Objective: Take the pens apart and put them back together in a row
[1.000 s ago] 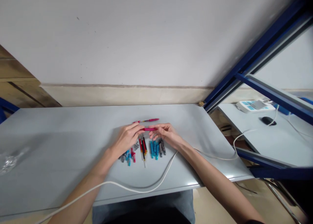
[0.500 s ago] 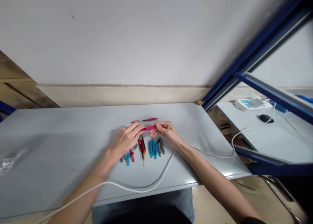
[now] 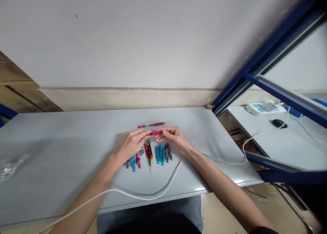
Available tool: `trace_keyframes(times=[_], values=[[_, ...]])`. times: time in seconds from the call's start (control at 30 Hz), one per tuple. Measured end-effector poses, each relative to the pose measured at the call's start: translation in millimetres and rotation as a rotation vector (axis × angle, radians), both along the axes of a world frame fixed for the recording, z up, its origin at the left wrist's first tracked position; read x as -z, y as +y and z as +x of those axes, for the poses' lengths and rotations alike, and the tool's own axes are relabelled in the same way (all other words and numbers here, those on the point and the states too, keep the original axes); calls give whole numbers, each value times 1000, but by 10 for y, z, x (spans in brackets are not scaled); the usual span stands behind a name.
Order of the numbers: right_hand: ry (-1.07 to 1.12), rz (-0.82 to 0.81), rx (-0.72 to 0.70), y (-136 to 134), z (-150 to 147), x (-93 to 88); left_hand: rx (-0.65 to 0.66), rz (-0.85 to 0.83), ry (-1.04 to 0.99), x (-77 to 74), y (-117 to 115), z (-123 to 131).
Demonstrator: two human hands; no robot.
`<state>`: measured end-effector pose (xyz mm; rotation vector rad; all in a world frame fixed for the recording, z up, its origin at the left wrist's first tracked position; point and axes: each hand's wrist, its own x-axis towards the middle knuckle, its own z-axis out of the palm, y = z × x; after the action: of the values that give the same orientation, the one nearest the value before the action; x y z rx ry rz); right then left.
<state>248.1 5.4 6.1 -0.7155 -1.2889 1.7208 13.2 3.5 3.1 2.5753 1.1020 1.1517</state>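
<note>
My left hand (image 3: pixel 133 144) and my right hand (image 3: pixel 173 138) meet over the grey table (image 3: pixel 63 142), both pinching a short pink pen piece (image 3: pixel 155 133) held level between their fingertips. Just beyond it a whole pink pen (image 3: pixel 152 125) lies flat on the table. Under my hands lie loose pen parts: red and black refills (image 3: pixel 148 151), blue barrels (image 3: pixel 160 153), grey barrels (image 3: pixel 167 151), and small blue, pink and grey caps (image 3: pixel 134 162) by my left wrist.
A white cable (image 3: pixel 153 193) curves across the table's front and runs off to the right. A crumpled clear plastic bag (image 3: pixel 7 167) lies at the far left. A blue metal frame (image 3: pixel 268 64) and a second table with a mouse (image 3: pixel 279 123) stand on the right.
My hands have drawn slightly closer together on the pink piece, so less of it shows between the fingers. The parts on the table have not moved.
</note>
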Motion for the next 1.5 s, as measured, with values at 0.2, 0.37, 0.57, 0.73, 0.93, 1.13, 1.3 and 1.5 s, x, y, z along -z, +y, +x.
trace_keyframes(times=[0.2, 0.37, 0.57, 0.73, 0.93, 1.13, 1.3, 1.5], values=[[-67, 14, 11, 14, 16, 25, -38, -8, 60, -86, 12, -14], [-61, -17, 47, 26, -20, 82, -29, 55, 116, -91, 8, 11], [-22, -52, 50, 19, -49, 67, -61, 100, 141, -48, -22, 15], [40, -96, 20, 16, -54, 60, -114, 70, 151, 1, 2, 9], [-51, 8, 35, 3, -47, 43, -92, -14, 181, -94, 5, 3], [-64, -23, 43, 13, -42, 46, -36, -46, 160, -74, -16, 12], [-31, -59, 75, 0, -75, 23, -71, 16, 135, -51, -36, 36], [-65, 23, 272, -73, -170, -15, -37, 116, 124, -69, -36, 94]])
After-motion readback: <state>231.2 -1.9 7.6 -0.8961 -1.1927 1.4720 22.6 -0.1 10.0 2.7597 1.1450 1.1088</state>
